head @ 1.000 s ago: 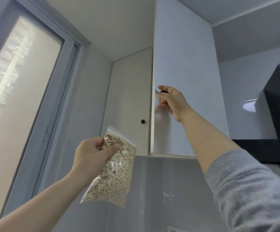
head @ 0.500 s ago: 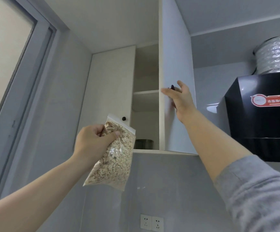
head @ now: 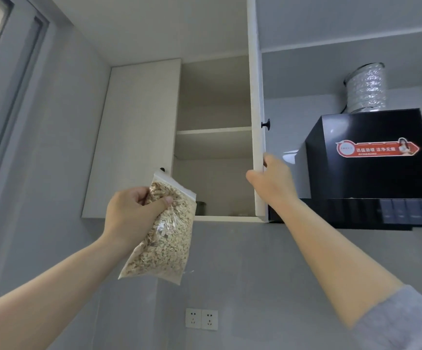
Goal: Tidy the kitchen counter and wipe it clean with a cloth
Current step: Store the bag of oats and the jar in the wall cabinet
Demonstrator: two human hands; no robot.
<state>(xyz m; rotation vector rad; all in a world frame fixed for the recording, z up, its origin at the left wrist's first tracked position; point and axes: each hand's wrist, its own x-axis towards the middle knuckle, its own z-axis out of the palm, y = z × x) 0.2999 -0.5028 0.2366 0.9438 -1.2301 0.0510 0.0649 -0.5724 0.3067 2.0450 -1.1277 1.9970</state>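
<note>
Head view looks up at a white wall cabinet (head: 139,137) in the upper middle of the frame. My left hand (head: 131,213) is at centre left, its fingers (head: 163,201) closed around the upper part of a clear zip bag of oats (head: 164,238), which hangs below the fist in front of the cabinet's lower left edge. My right hand (head: 271,181) is at centre right, thumb and fingers pinching the lower edge of the open cabinet door (head: 255,97), below its black knob (head: 266,124). Inside I see a shelf (head: 213,131) with nothing visible on it, and a dark container (head: 201,207) on the cabinet floor, partly hidden by the bag. At the right sits a black range hood (head: 371,160) with a foil duct (head: 365,88) above it. Two wall sockets (head: 201,319) are at bottom centre.
</note>
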